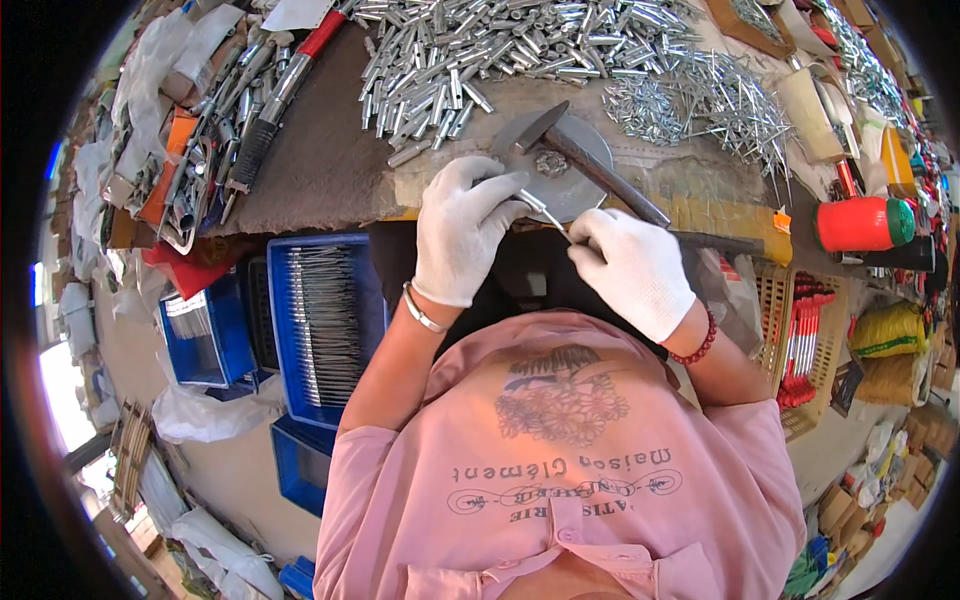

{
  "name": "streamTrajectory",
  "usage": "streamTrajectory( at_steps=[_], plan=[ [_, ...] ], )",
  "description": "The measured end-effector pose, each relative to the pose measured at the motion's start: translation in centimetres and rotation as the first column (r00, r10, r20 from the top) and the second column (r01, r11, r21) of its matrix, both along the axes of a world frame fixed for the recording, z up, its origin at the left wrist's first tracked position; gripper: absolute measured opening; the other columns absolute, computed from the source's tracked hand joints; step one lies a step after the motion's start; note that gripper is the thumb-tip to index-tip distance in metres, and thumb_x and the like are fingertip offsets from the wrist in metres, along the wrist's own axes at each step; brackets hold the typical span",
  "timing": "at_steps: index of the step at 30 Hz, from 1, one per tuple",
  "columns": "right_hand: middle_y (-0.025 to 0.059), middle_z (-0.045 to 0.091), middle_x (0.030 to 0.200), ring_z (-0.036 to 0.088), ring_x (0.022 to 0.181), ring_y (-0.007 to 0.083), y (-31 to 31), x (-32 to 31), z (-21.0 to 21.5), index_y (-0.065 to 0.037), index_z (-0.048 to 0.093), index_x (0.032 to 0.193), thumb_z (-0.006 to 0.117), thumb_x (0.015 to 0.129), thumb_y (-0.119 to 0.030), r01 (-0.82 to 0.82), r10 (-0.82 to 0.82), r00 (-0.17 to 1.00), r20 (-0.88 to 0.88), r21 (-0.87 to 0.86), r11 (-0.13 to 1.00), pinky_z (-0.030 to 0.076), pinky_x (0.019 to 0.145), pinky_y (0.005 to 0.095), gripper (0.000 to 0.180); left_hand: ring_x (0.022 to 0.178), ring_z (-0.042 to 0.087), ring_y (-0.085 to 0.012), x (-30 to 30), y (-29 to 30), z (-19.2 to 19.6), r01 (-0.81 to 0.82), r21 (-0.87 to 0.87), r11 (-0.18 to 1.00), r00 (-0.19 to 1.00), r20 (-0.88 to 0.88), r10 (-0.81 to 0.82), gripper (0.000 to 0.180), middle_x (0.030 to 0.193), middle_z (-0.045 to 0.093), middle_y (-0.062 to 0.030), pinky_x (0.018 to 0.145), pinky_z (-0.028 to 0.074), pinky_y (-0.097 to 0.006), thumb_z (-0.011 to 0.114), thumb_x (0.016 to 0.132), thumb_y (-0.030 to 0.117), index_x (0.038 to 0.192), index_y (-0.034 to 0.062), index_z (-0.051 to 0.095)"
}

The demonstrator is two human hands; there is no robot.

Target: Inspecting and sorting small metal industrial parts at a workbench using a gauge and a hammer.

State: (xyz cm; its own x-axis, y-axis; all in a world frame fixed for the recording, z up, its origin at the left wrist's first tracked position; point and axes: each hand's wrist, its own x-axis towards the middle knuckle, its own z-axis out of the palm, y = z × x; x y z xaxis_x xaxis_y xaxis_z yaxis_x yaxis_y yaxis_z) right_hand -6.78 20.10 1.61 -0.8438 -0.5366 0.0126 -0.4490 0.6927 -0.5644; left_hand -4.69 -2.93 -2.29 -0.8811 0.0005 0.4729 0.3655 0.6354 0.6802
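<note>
My left hand (462, 225), in a white knit glove, pinches a short silver metal tube (531, 200) at the bench's front edge. From the tube's lower right end a thin metal rod (556, 224) runs to my right hand (635, 270), also gloved, which grips it between thumb and fingers. Whether the rod sits inside the tube or only meets its end is hard to tell. Just beyond my hands lies a round grey metal plate (597, 142). A hammer (600, 172) rests across it, its handle pointing toward my right hand.
A large heap of silver tubes (500, 45) covers the far bench, with small metal pieces (640, 108) and long thin pins (745, 110) to its right. Tools (265, 120) lie at left, a red roll (855, 224) at right. Below left stands a blue bin (283, 330) of rods.
</note>
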Motion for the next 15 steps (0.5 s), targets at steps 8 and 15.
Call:
streamTrajectory(
  at_steps=[8, 15],
  plan=[
    [0.012, 0.069, 0.079, 0.064, 0.073, 0.0201, -1.3, 1.2, 0.0, -0.002, 0.069, 0.11, 0.074, 0.092, -0.012, 0.144, 0.011, 0.834, 0.552, -0.236, 0.961, 0.053, 0.07, 0.0336, 0.021, 0.073, 0.064, -0.0085, 3.3, 2.6, 0.9, -0.296, 0.472, 0.83, 0.831, 0.555, -0.019, 0.059, 0.093, 0.076, -0.0074, 0.068, 0.055, -0.026, 0.068, 0.1, -0.002, 0.157, 0.002, 0.051],
    [0.0125, 0.071, 0.087, 0.07, 0.076, 0.023, -3.1, 2.1, 1.0, -0.007, 0.068, 0.129, 0.073, 0.093, -0.008, 0.036, 0.091, 0.886, 0.455, -0.262, 0.965, 0.056, 0.074, 0.0341, 0.036, 0.086, 0.066, -0.0091, 4.4, 1.1, 1.8, -0.341, 0.657, 0.672, 0.88, 0.474, -0.018, 0.064, 0.096, 0.07, -0.0038, 0.079, 0.056, -0.026, 0.079, 0.092, -0.001, 0.15, 0.0016, 0.051]
  ],
)
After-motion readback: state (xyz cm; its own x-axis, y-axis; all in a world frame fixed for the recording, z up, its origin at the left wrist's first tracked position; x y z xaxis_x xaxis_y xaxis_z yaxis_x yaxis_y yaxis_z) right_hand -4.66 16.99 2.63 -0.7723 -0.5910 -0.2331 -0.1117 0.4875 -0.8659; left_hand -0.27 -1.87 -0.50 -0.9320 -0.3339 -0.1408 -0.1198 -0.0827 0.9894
